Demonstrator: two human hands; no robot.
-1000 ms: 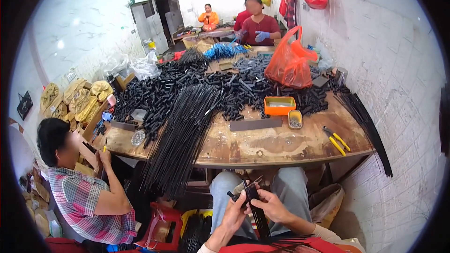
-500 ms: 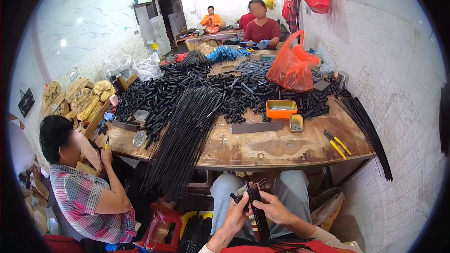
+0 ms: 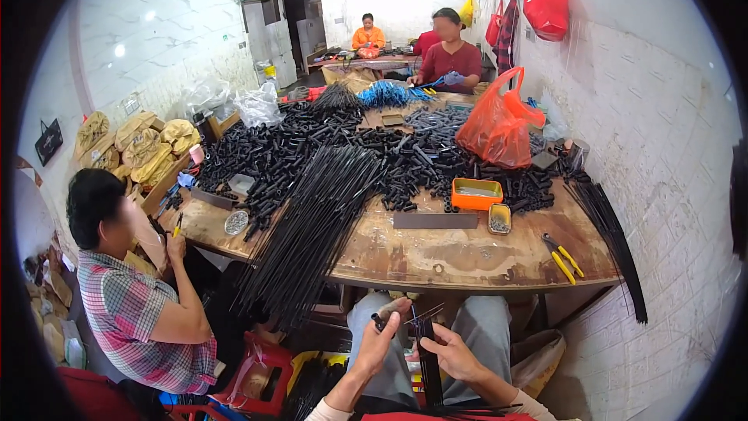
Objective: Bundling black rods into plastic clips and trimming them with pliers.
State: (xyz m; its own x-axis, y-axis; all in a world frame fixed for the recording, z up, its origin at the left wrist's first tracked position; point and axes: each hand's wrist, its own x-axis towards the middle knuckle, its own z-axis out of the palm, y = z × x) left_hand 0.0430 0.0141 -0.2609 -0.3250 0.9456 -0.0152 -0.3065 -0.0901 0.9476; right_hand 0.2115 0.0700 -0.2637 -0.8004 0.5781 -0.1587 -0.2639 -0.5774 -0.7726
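Note:
Low in front, over my lap, my left hand (image 3: 375, 351) is closed around a short black tubular piece (image 3: 379, 321), one end of which sticks out by the thumb. Just to its right, my right hand (image 3: 452, 355) grips a bundle of long thin black rods (image 3: 429, 366), held roughly upright with the lower ends toward my body. A few thin, wire-like ends (image 3: 427, 314) poke out at the bundle's top. The two hands are slightly apart. Some of the left hand's fingers are hidden behind the piece and the palm.
On the wooden table (image 3: 366, 261) lie a heap of black tubular pieces (image 3: 288, 136), a sheaf of black rods (image 3: 312, 226), an orange box (image 3: 477, 194), a small tray (image 3: 499, 219) and yellow-handled pliers (image 3: 562, 259). A co-worker (image 3: 140, 296) sits at left; others work beyond.
My left hand has drawn left, away from the rod bundle, with the black tubular piece in it. The right hand still grips the bundle. The view has shifted slightly.

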